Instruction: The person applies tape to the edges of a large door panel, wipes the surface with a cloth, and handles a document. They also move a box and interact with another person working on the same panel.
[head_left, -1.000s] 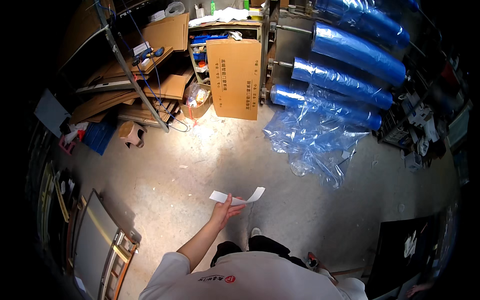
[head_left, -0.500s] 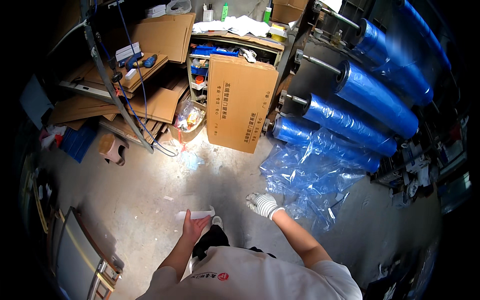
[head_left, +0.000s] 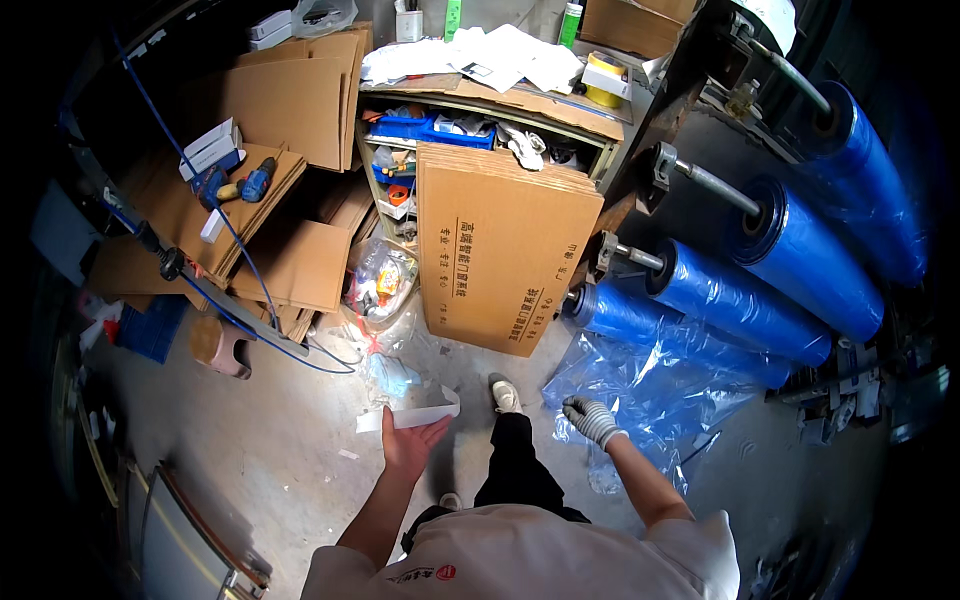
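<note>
My bare left hand carries a white strip, like paper or tape. The strip runs behind the thumb and fingers and curls up at its right end. The fingers are fairly straight, the thumb points up. My right hand wears a grey-and-white striped glove. Its fingers are curled in, and whatever they may hold is hidden. Beyond and beside the glove, loose blue plastic film hangs from a roll and spreads over the floor.
Blue film rolls sit on metal bars at the right. Ahead, flat cardboard sheets lean on a cluttered shelf bench. A cordless drill lies on cardboard at the left, near a stool and a hanging blue cable.
I have stepped forward, so the bench, cardboard and rolls appear nearer. The white strip has travelled along with my left hand. My gloved right hand has shifted right in view, still curled.
</note>
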